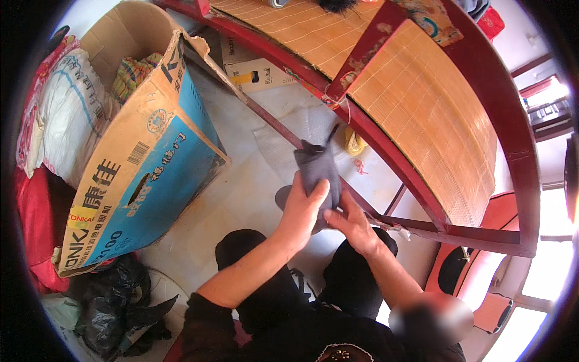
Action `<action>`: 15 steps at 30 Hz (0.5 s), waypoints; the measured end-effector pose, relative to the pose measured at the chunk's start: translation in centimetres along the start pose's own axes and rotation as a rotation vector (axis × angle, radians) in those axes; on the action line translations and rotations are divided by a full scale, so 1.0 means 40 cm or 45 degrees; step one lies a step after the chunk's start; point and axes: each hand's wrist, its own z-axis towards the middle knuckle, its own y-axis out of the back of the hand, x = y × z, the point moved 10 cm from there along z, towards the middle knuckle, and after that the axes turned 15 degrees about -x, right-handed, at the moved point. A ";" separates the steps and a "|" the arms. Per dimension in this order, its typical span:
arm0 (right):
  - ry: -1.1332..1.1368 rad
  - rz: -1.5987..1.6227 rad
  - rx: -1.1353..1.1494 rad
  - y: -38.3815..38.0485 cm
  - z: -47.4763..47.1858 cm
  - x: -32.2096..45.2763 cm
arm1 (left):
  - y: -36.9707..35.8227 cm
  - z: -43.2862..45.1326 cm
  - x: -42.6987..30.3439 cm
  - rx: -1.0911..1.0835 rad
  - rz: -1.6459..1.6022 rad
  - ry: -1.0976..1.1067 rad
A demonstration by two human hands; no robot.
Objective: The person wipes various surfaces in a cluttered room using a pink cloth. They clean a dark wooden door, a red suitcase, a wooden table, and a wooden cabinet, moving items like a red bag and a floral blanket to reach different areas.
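A dark grey, pouch-like cloth item (318, 169) is held up above the floor between my knees. My left hand (299, 207) is wrapped around its near side, thumb lying across the front. From the other side, my right hand (357, 226) grips its lower part, with the thumb in front and fingers partly hidden behind the cloth. A black opening or fold shows at the item's top, and a thin dark strip sticks up beside it. A dark rounded shape (283, 197) appears just left of my left wrist; its kind is unclear.
A large Konka television carton (154, 181) holding cloth stands left, beside a white woven sack (68, 104). Black plastic bags (108, 307) lie below. A red wooden bed frame (384, 140) with a slatted mat (420, 108) curves right. Bubble wrap (280, 140) lies beneath it.
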 end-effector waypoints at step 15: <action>1.254 -1.026 -0.649 -0.004 0.000 0.390 | 0.181 0.383 0.028 -0.112 -0.046 0.234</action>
